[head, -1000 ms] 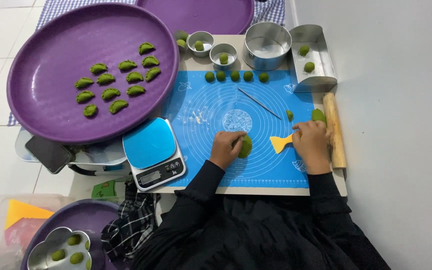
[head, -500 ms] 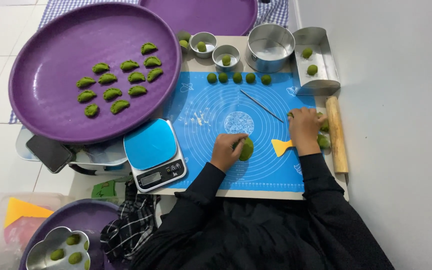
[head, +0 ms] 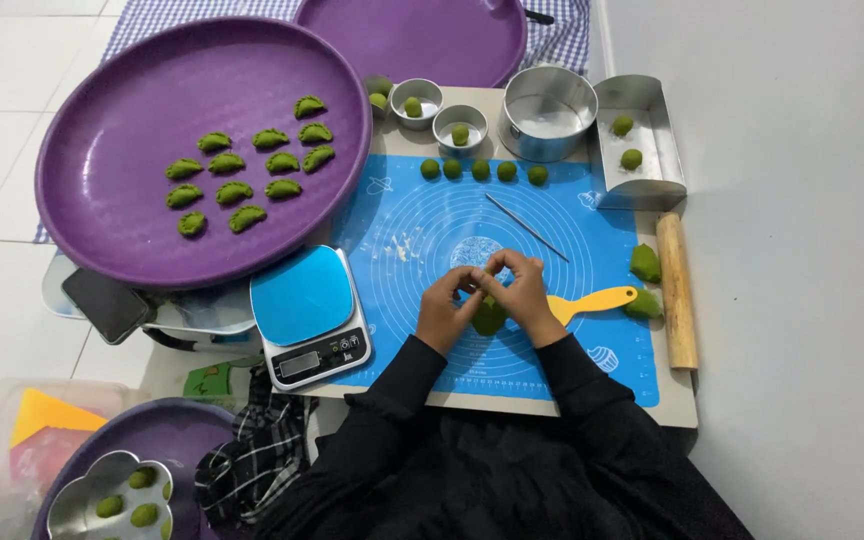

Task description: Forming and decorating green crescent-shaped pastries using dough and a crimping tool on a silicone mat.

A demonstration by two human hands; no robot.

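A large purple tray [head: 112, 130] lies at the upper left and carries two rows of folded green dumplings [head: 247, 175]. Beside it, a blue silicone mat [head: 432, 220] covers the work board, with a blue-topped kitchen scale [head: 307, 315] touching its left edge. A wooden rolling pin [head: 678, 290] lies along the mat's right side, long axis running away from the person. A round metal tin [head: 549, 98] stands above the mat, and a row of green dough balls [head: 482, 170] sits below it. A yellow scraper [head: 592, 300] lies just right of the hands, handle pointing right.

Over the mat's lower middle, the left hand [head: 444, 310] and right hand [head: 524, 295] meet, fingers pinched together on a green dough piece [head: 489, 317]. The piece hangs between the palms, its long axis roughly vertical in the view, top edge under the fingertips.
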